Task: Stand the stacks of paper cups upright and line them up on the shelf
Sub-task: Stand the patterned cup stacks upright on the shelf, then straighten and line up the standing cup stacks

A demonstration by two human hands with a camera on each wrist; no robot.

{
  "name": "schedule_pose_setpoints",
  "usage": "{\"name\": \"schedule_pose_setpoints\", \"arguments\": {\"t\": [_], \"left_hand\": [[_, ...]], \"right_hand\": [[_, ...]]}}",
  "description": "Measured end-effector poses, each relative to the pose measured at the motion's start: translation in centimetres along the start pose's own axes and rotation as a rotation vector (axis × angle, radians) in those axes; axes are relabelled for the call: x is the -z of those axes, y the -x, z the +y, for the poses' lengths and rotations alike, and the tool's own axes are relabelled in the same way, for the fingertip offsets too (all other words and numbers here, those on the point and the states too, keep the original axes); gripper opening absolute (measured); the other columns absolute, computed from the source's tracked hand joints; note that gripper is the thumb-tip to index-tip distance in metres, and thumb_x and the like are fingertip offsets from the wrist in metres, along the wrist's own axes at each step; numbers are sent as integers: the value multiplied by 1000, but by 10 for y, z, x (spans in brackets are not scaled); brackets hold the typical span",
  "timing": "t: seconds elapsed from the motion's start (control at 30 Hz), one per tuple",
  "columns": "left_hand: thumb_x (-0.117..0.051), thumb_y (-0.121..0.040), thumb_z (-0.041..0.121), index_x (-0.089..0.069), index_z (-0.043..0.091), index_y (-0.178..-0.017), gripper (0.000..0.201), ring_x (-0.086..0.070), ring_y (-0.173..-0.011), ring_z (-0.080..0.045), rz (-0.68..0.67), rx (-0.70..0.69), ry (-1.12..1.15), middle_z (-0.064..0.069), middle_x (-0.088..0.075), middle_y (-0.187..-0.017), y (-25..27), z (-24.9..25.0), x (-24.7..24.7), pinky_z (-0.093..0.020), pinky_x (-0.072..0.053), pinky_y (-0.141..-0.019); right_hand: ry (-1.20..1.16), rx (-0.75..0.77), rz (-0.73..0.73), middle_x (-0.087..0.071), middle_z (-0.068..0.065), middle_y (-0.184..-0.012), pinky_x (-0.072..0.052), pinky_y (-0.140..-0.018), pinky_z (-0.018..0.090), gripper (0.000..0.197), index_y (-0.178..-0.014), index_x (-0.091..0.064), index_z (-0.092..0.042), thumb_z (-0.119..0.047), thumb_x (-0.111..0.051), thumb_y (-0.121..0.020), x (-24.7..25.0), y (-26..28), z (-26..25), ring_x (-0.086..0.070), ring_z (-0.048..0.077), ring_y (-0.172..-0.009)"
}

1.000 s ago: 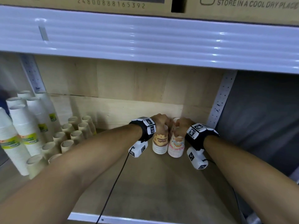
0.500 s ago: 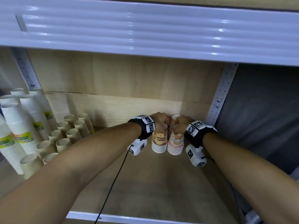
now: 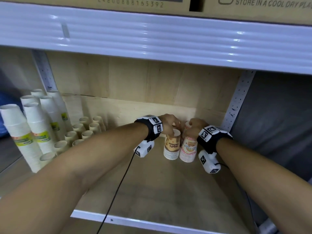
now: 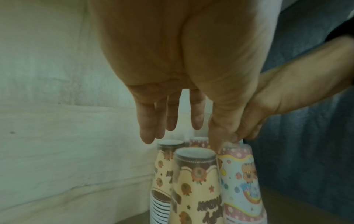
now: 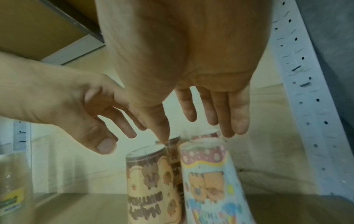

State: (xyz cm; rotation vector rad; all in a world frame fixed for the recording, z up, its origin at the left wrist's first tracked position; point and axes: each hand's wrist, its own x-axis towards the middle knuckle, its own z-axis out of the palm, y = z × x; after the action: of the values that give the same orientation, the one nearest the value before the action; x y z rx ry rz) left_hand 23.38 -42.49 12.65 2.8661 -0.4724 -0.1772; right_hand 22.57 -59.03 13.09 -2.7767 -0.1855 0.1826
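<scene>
Several wrapped stacks of printed paper cups stand upright in a tight cluster at the back right of the wooden shelf (image 3: 168,191). The front brown-and-yellow stack (image 3: 171,146) (image 4: 197,184) (image 5: 151,181) stands beside the front pink stack (image 3: 188,148) (image 4: 239,181) (image 5: 206,178). Behind them stand another brown stack (image 4: 162,166) and a pink one (image 4: 199,141). My left hand (image 3: 168,126) (image 4: 182,134) hovers over the brown stacks, fingers straight and hanging down. My right hand (image 3: 195,127) (image 5: 193,133) hovers over the pink stacks, fingers straight, its thumb tip at the wrap on top.
Tall white cup stacks (image 3: 35,132) and shorter tan cup stacks (image 3: 84,132) fill the shelf's left side. A perforated metal upright (image 3: 236,105) stands right of the cluster. The white beam of the upper shelf (image 3: 152,36) hangs overhead. A black cable (image 3: 121,183) trails from my left wrist.
Both hands have let go of the tops of the front stacks and risen slightly; the brown stack's top now shows. The stacks stay where they were.
</scene>
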Motion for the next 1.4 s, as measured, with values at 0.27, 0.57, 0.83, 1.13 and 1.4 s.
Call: {"name": "schedule_pose_setpoints", "arguments": {"t": [0.27, 0.57, 0.83, 1.13, 1.4], "left_hand": [[-79, -77, 33, -56, 30, -131, 59, -53, -107, -17, -57, 187, 9, 6, -53, -121, 64, -34, 51, -29, -46, -88], [-80, -73, 24, -64, 26, -115, 45, -65, -82, -18, -97, 401, 37, -3, -67, -98, 170, -97, 101, -29, -56, -65], [-75, -78, 7, -70, 12, -107, 30, -64, -77, -24, -137, 567, 72, -8, -69, -89, 264, -152, 100, -35, -59, -69], [-72, -80, 10, -66, 12, -115, 37, -61, -85, -22, -134, 644, 173, -9, -67, -96, 307, -174, 66, -37, -58, -81], [-76, -80, 13, -63, 14, -126, 48, -69, -98, -28, -153, 650, 225, -12, -67, -116, 314, -174, 45, -42, -59, -86]], "right_hand": [[95, 122, 54, -53, 7, -130, -45, -82, 30, 56, -128, -53, -14, -39, -66, -80, 2, 7, -71, -55, 25, -112], [58, 394, 7, -57, 7, -125, -46, -85, 29, 49, -125, -59, -15, -37, -70, -82, -24, 37, -192, -57, 26, -112], [28, 641, -134, -65, -2, -91, -46, -66, 24, 23, -98, -70, -21, -31, -76, -77, -67, 84, -273, -61, 19, -84], [120, 720, -277, -60, -4, -70, -40, -50, 20, 18, -90, -70, -18, -26, -77, -76, -101, 116, -305, -53, 9, -56], [216, 734, -275, -65, 10, -92, -41, -51, 23, 34, -106, -69, -7, -27, -76, -80, -117, 123, -309, -59, 21, -73]]}}
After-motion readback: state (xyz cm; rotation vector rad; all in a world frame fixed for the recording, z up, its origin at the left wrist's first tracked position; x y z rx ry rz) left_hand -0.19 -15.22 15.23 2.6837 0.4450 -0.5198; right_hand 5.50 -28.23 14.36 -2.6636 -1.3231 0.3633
